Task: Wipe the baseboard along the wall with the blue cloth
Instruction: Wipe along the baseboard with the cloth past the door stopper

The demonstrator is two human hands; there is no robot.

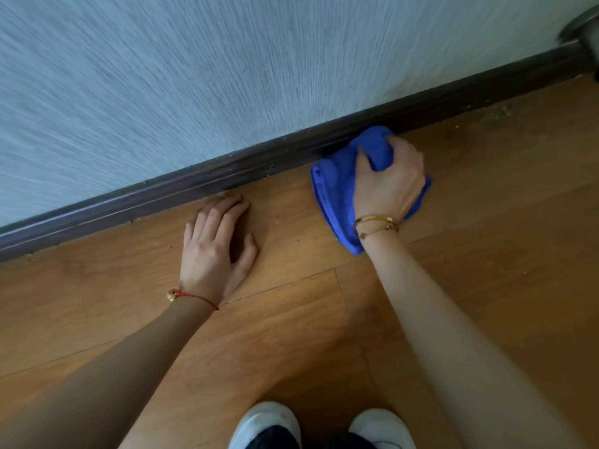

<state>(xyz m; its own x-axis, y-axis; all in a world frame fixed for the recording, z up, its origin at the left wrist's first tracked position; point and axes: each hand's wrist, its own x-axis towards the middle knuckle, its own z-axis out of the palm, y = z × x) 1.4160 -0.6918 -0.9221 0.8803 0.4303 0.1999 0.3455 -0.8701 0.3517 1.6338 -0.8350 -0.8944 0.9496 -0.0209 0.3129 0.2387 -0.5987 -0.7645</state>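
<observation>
A pale blue-grey textured wall (227,76) is met by a dark brown wooden baseboard (162,192) running diagonally above a brown wood-plank floor (486,222). The left hand (214,244), a red string bracelet (194,296) tied at its wrist, is laid on the floor with fingers relaxed and spread, fingertips just short of the baseboard. Further right, a bunched bright blue microfibre cloth (337,189) is gripped by the right hand (389,183), gold bangles (376,223) at the wrist, and pressed against the baseboard. White shoes (269,422) are seen below.
</observation>
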